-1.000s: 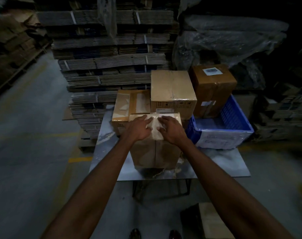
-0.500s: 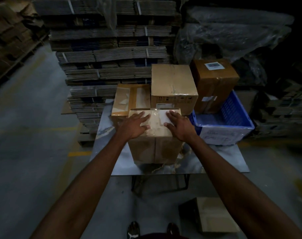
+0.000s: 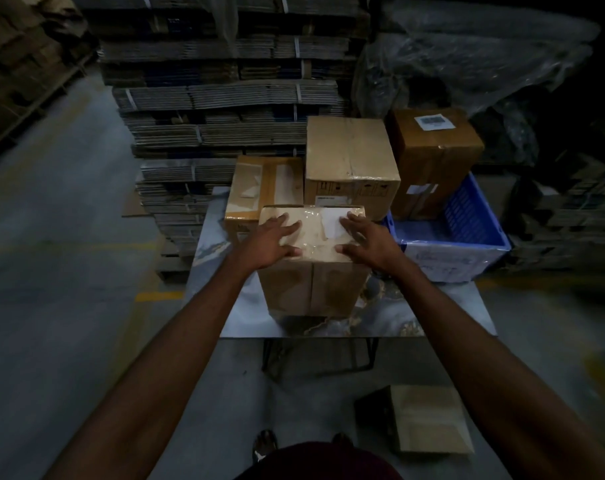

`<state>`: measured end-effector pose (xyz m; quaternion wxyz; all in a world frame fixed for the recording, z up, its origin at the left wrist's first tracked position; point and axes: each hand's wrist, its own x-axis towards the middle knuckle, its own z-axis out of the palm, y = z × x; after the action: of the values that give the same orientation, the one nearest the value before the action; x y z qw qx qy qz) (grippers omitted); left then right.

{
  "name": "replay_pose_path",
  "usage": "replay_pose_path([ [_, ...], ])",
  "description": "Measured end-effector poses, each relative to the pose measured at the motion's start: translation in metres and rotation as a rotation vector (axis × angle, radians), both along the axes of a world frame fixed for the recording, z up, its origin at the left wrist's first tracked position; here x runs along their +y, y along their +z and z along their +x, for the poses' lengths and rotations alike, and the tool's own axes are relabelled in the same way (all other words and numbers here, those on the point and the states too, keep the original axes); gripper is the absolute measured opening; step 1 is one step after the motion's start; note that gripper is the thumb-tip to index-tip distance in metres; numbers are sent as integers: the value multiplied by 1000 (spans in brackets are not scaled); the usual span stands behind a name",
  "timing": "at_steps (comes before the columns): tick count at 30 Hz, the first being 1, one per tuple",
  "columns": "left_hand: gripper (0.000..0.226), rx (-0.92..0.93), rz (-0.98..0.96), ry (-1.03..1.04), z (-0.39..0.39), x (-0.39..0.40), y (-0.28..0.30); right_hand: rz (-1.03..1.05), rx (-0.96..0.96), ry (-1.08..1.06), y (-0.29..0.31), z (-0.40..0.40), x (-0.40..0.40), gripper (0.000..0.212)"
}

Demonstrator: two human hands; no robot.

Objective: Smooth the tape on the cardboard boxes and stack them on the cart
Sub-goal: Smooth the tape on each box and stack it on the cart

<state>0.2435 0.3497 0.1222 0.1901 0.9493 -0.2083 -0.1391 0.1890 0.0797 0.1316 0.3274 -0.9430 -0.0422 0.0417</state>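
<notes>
Head view: both hands flat on front box
Front box (image 3: 315, 289): on surface (image 3: 432, 313), before the blue crate (image 3: 467, 244)
Left hand (image 3: 271, 242): fingers spread, pressing tape (image 3: 311, 233)
Right hand (image 3: 372, 242): fingers spread, pressing top

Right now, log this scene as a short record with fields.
left hand: flat on front box top, fingers spread
right hand: flat on same top, beside white label
front box: on marble-patterned table, clear tape over top
behind: three more boxes, one standing in blue crate
floor: another box near the feet
</notes>
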Motion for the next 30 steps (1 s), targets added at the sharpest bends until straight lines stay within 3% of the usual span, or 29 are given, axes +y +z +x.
replay_pose_path([
  [11,68,29,-108,36,-16,-4,-2,-104,-18,42,-1,-10,12,75],
  [16,59,-34,-54,43,-9,-9,14,-112,-27,65,2,-3,24,73],
  [23,57,-108,48,50,-25,-15,-6,-233,-142,60,-20,-12,35,69],
  [30,58,-159,275,-32,9,-30,16,-318,-140,34,-7,11,44,69],
])
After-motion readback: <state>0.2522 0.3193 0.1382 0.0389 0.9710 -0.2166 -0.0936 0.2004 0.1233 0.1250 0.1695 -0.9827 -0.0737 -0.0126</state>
